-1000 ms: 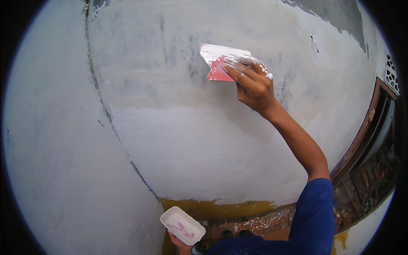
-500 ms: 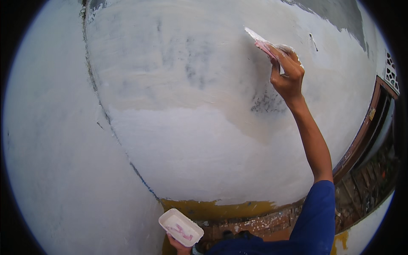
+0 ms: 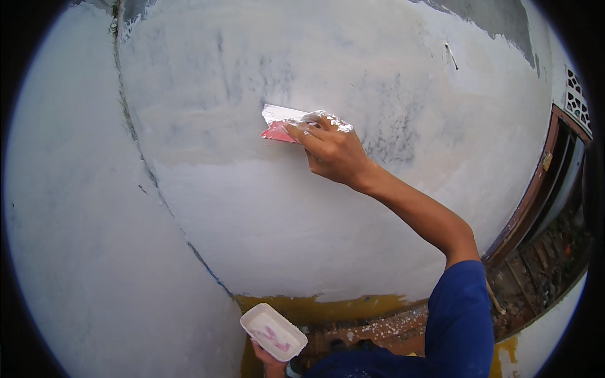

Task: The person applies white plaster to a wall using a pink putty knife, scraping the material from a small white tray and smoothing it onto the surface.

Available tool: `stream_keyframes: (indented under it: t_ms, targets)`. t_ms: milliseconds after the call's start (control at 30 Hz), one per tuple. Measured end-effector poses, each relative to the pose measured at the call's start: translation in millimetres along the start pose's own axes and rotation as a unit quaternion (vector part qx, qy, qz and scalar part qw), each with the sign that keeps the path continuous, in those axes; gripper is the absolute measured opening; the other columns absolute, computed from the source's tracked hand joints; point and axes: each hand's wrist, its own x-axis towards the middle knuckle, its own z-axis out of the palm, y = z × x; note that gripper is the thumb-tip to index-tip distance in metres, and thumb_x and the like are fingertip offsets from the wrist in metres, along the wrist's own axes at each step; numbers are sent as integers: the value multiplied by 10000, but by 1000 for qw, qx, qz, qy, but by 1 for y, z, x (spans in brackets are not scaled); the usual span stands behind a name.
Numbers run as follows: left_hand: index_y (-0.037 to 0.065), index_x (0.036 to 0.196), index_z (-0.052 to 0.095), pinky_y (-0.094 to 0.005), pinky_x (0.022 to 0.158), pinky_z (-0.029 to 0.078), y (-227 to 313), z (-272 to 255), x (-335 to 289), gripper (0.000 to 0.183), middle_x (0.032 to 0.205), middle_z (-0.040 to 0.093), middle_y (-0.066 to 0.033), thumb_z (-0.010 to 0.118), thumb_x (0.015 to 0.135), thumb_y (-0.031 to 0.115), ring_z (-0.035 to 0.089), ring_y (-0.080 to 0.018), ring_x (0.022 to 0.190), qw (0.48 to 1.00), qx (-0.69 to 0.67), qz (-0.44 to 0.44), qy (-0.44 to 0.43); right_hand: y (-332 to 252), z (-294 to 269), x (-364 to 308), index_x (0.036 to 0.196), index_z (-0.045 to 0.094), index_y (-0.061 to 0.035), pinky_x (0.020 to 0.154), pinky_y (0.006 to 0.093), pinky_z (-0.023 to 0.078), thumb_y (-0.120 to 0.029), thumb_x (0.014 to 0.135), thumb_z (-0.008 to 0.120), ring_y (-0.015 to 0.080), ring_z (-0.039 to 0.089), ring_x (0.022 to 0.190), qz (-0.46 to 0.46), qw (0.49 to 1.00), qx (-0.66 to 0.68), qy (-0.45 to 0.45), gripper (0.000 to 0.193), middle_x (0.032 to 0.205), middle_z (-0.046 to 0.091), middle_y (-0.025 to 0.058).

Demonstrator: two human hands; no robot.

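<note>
In my right hand [image 3: 334, 148] is a flat scraper [image 3: 280, 129] with a pinkish-red grip and a blade coated in white paste. Its blade lies at the wall [image 3: 252, 208], over a greyish patch in the upper middle. White paste is smeared on my fingers and knuckles. Low down, my left hand [image 3: 268, 359] grips a shallow off-white rectangular tray [image 3: 291, 332] from beneath. Whitish paste with pink streaks shows in the tray. Most of the left fingers are hidden by it.
A cracked corner seam [image 3: 135, 135] parts the left wall [image 3: 82, 208] from the one in front. Bare grey cement [image 3: 498, 22] shows at the upper right. Below runs a yellow-brown band [image 3: 321, 309]. Right of it stand a brown door frame [image 3: 523, 220] and debris [image 3: 535, 283].
My right hand has swept the scraper down and to the left across the wall, and dark marks show where it was. The left hand with the tray has shifted slightly right.
</note>
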Motion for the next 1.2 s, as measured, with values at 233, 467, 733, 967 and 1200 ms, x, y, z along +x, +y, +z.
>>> stream_keyframes:
  t_ms: [233,467,733,967,1200]
  targets:
    - [340,1443,381,-693,890,434,-4,-8,-3,691,1400,446,-33,416,858,707,416,-426,1290,995,72,67,-9,131,-96,14,1166,700,-88,739,323,528,114,766,620,244,655,811,154,944,-152,250,456,897,711,135]
    - [330,1453,366,-688,924,423,-4,5,3,711,1405,435,-60,420,852,706,417,-441,1283,999,-46,14,-8,39,-38,-42,1140,679,-96,734,376,559,73,676,613,282,636,902,78,993,-51,65,498,1022,704,49]
    - [326,1449,370,-709,887,434,-1,-5,17,668,1426,418,-44,383,888,688,369,-435,1319,998,42,-3,-53,73,-82,-20,1125,682,-90,700,351,549,90,715,649,270,677,845,62,988,-56,130,450,926,713,79]
    - [189,1484,371,-699,1046,320,-9,20,-8,784,1490,408,-133,502,859,645,387,-440,1343,993,103,41,-36,189,-133,11,1175,671,-120,709,380,550,38,763,617,281,659,859,94,960,-232,129,445,907,714,91]
    - [184,1487,358,-671,999,401,-5,28,-2,772,1472,429,-130,487,873,634,414,-437,1320,998,2,-55,-20,31,-81,-85,1139,652,-127,698,361,574,95,696,604,229,671,903,49,992,-61,-95,498,946,707,3]
